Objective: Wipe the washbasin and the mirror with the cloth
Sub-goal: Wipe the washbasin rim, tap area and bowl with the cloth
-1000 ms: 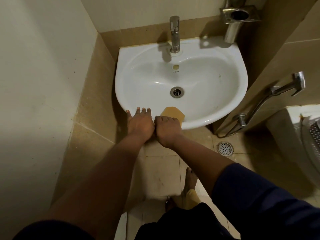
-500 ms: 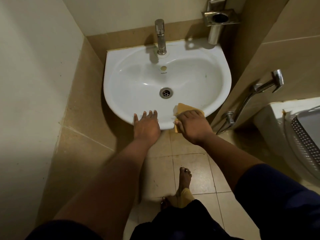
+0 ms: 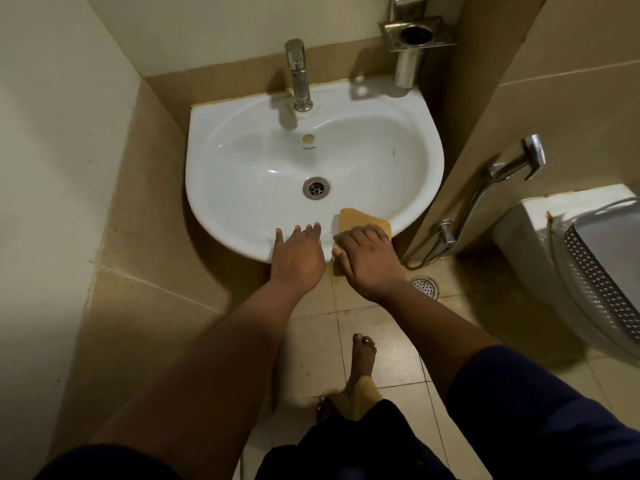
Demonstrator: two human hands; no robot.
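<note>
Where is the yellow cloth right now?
In the head view, the cloth lies on the washbasin's near rim, right of centre, under the right hand, with the left hand beside it.

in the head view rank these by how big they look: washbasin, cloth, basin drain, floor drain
1. washbasin, by far the largest.
2. cloth, though the right hand covers part of it.
3. basin drain and floor drain look about alike; the forearm partly hides the floor drain, so I won't rank them.

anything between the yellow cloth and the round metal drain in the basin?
Nothing. In the head view, only bare white porcelain of the washbasin separates the yellow-brown cloth, pressed on the front rim by the right hand, from the round metal drain.
</note>
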